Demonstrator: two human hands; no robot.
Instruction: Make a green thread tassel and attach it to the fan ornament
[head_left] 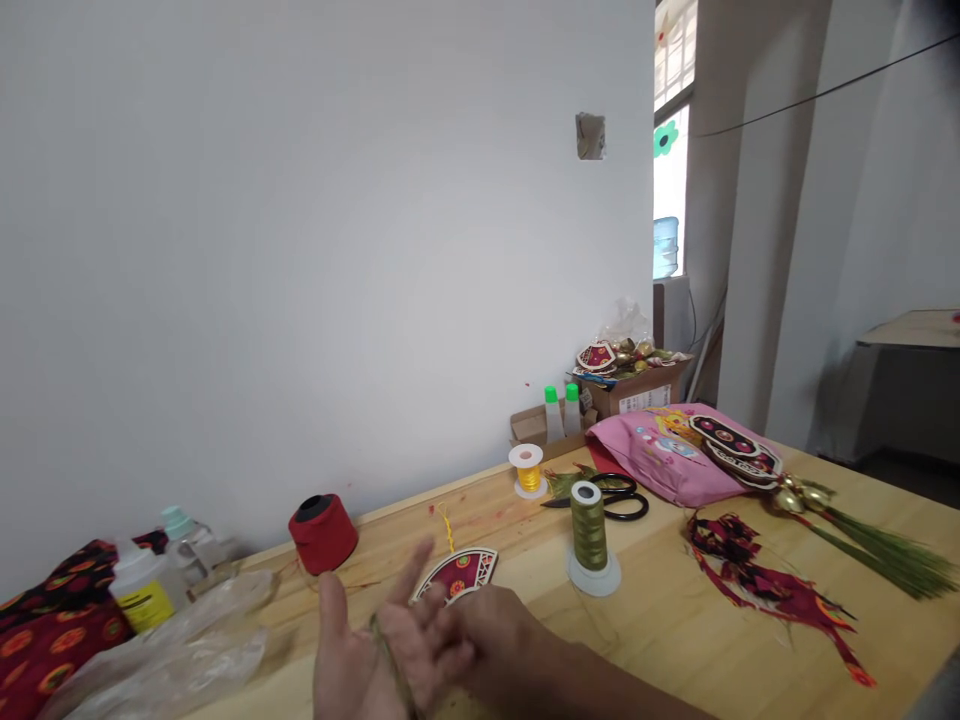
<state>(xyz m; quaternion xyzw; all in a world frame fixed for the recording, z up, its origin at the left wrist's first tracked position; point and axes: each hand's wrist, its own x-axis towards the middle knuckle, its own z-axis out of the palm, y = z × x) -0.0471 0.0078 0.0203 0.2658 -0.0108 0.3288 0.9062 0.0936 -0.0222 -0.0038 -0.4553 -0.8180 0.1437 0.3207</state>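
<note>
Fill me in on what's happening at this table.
A person's left hand is palm up, with green thread running across it. The right hand is at the left's fingers; its grip is too blurred to make out. Just beyond them lies a fan-shaped ornament. To the right, a green thread spool stands upright, with black-handled scissors lying behind it.

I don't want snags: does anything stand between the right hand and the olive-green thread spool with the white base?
Nothing visible does: between the right hand and the olive-green thread spool, only pale wooden tabletop shows.
</note>
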